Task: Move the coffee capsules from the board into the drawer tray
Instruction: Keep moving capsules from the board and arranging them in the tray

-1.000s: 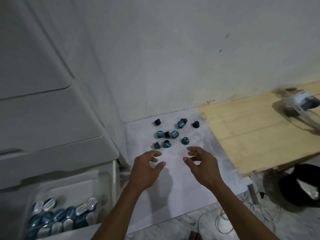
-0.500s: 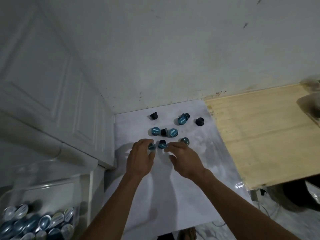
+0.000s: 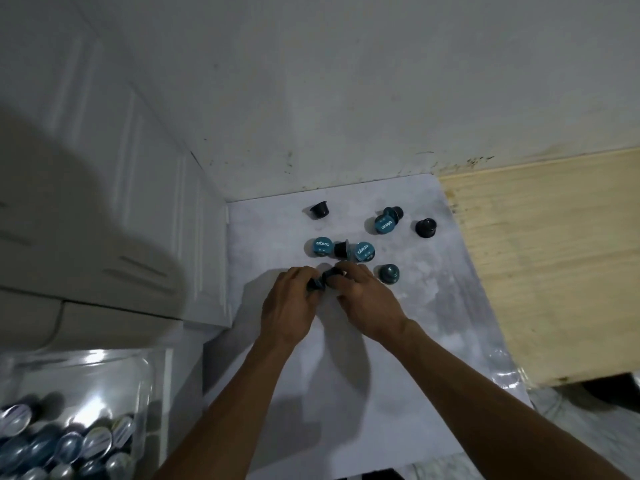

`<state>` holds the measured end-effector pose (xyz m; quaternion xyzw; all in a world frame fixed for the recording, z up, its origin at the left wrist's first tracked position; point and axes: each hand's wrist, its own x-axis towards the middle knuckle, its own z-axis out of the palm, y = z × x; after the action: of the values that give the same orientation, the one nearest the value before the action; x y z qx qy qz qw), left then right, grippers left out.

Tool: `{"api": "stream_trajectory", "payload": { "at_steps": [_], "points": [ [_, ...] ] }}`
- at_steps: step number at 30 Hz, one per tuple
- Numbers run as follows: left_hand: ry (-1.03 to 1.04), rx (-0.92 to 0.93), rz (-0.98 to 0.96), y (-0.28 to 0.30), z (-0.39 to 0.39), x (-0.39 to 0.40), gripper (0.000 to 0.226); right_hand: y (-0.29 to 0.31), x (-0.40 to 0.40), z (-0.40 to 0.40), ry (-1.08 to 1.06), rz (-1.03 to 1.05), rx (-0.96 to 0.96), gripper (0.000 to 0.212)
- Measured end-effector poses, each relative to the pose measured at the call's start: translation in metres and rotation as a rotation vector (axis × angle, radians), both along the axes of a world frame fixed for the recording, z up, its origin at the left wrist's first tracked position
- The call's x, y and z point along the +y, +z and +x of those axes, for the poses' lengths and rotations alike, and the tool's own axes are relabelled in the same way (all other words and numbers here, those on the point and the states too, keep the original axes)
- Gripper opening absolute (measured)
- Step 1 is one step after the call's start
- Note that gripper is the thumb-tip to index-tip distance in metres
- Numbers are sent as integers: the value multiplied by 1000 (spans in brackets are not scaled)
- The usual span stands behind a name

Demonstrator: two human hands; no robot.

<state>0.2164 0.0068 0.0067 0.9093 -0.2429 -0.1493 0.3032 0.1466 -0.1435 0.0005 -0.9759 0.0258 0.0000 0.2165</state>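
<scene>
Both hands are down on the board, each closing on a capsule at the near edge of the scatter. Our left hand has fingers curled round a dark capsule; our right hand pinches another just beside it, the two nearly touching.

Seven more capsules sit beyond our fingertips: a row of three touching, a teal one just right of our right hand, a leaning pair, and two dark singles nearer the wall.

Handling, as we judge it: light, stiff little cups w/ a foil lid and flared rim, prob. smooth and prone to roll. Best taken across the body under the rim, thumb vs. fingertips (squeezing the foil face risks denting it).

Room: the drawer tray is low left, clear-walled, already holding many capsules. The cabinet front stands btw. board and tray, so we'd lift up and back around its corner. The wooden panel borders the board's right edge; open board lies near us.
</scene>
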Motion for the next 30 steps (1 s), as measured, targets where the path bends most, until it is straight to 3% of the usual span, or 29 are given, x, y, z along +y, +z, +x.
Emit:
{"api": "stream_trajectory", "payload": {
  "at_steps": [9, 14, 25, 30],
  "points": [
    [115, -51, -91, -15, -16, 6, 12, -8, 1, 9, -203, 191, -48, 27],
    [156, -88, -162, -25, -18, 0, 23, -19, 2, 6, -324, 323, -123, 23],
    [245, -87, -306, -26, -26, -12, 20, -14, -2, -1, -365, 479, -143, 20],
    [332, -56, -381, 1, -46, 1, 23, 7, -1, -16, -341, 494, -208, 19]
  ]
}}
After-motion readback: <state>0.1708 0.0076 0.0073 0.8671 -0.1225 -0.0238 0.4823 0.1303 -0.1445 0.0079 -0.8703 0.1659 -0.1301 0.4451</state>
